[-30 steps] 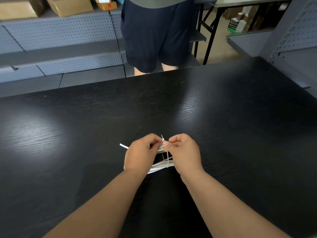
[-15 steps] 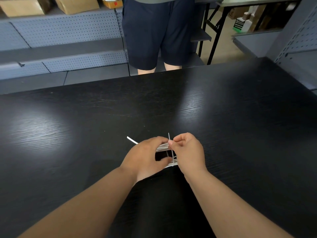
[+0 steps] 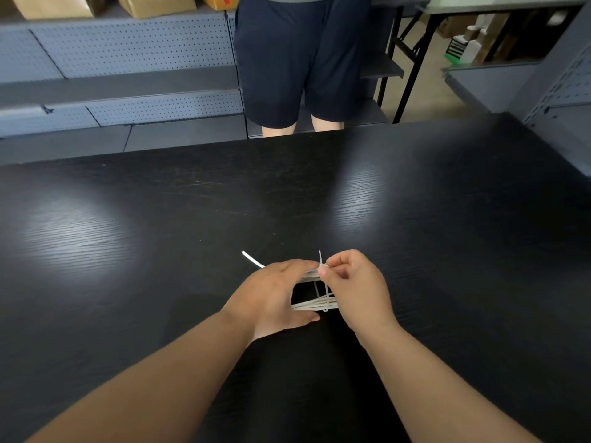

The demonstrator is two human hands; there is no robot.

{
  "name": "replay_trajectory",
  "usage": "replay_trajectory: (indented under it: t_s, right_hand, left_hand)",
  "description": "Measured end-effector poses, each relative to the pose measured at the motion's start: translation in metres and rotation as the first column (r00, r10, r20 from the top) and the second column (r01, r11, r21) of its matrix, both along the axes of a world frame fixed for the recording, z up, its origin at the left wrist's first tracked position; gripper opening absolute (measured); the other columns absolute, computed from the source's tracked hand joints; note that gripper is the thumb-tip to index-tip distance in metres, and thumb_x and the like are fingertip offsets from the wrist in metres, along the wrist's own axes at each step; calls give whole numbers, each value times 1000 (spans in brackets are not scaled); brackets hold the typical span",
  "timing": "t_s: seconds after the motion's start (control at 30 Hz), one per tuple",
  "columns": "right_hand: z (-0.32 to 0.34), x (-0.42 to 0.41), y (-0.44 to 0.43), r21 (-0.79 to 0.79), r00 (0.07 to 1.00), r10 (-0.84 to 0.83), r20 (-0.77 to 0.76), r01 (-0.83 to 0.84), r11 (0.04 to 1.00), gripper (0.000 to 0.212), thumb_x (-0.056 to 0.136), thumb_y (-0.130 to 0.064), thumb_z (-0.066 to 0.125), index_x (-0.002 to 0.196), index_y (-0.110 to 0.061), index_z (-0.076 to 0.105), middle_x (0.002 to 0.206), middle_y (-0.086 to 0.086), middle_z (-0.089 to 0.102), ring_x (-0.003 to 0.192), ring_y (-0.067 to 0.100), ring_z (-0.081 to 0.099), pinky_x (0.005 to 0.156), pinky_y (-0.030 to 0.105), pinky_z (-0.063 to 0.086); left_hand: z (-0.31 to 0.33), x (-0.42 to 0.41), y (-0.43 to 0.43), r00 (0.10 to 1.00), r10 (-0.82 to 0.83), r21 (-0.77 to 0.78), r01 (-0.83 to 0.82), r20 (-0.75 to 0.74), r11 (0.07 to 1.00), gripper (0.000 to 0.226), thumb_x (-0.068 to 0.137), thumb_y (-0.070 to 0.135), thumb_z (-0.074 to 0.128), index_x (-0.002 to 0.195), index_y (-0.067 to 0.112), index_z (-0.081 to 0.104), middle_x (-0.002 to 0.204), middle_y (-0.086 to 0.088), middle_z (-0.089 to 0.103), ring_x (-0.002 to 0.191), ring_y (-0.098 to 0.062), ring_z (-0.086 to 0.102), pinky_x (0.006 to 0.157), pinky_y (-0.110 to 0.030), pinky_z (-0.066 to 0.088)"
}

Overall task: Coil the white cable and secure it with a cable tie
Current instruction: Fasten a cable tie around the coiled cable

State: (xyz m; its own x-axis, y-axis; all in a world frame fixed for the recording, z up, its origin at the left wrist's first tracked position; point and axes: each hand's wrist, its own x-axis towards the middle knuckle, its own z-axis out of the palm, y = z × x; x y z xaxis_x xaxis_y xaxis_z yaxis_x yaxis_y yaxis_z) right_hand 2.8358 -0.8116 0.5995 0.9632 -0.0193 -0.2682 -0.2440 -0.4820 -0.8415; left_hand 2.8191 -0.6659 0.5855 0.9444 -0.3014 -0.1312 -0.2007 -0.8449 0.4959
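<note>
My left hand (image 3: 271, 298) holds the white cable (image 3: 311, 304), which is wound into a small bundle of loops low over the black table (image 3: 447, 219), close in front of me. My left fingers (image 3: 299, 266) lie long and almost straight over the far side of the bundle. My left thumb (image 3: 305, 320) sticks out on the near side, so the loops sit in the wide gap between them. One loose end of the cable pokes out past my left hand, away from me and to the left.

My right hand (image 3: 355, 289) is right beside my left, on the other side of the bundle. Its thumb and first finger pinch the cable tie (image 3: 320, 258) tight, just where it meets the far strands. My other right fingers are curled in. The thin tip of the tie stands straight up above the pinch. Below the pinch a thin strip seems to run down and around the near strands, but it is so thin that I cannot be sure.

Across the table a person in dark shorts (image 3: 300, 59) stands by grey shelves (image 3: 128, 49) with brown boxes (image 3: 153, 3) on top.
</note>
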Motion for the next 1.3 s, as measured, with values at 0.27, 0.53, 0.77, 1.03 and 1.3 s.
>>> replay_trajectory:
  t_s: [0.27,0.53,0.77,1.03,1.3]
  right_hand:
    - [2,-3,-18,-175,968,237,85,-220,960,17,87,-18,63,103,-20,64,101,-7,62,94,6,57,83,19,47]
    - [9,6,-28,-294,945,279,172,-221,930,19,89,-21,59,107,-20,65,103,-9,58,98,6,54,85,19,41]
    - [17,26,-13,-313,948,299,110,-252,916,20,92,-24,55,103,-17,69,104,-2,67,95,10,59,79,21,42]
    - [22,41,-5,-254,932,357,-52,-359,898,15,89,-19,60,92,-14,73,96,-1,70,91,13,60,77,25,44]
    - [25,45,-3,-185,935,345,-83,-354,917,14,91,-17,56,83,-16,68,81,-9,58,86,11,56,76,26,44]
  left_hand:
    - [-3,-3,-4,993,34,10,-36,116,999,67,75,41,71,135,30,42,131,14,54,122,-7,46,99,-10,18]
    - [-5,-3,-5,991,56,37,-61,120,997,65,78,43,67,136,33,40,135,16,51,125,-5,45,101,-19,33]
    - [-7,-3,-6,992,46,62,-53,117,997,65,80,46,64,138,34,37,138,17,48,127,-4,42,99,-17,33]
    - [-9,-3,-4,989,52,55,-59,135,997,62,82,44,63,138,33,38,136,17,49,125,-4,44,95,-13,31]
    - [-11,-5,-4,984,64,33,-70,169,997,55,83,40,63,134,31,45,130,15,56,119,-7,52,93,-16,36]
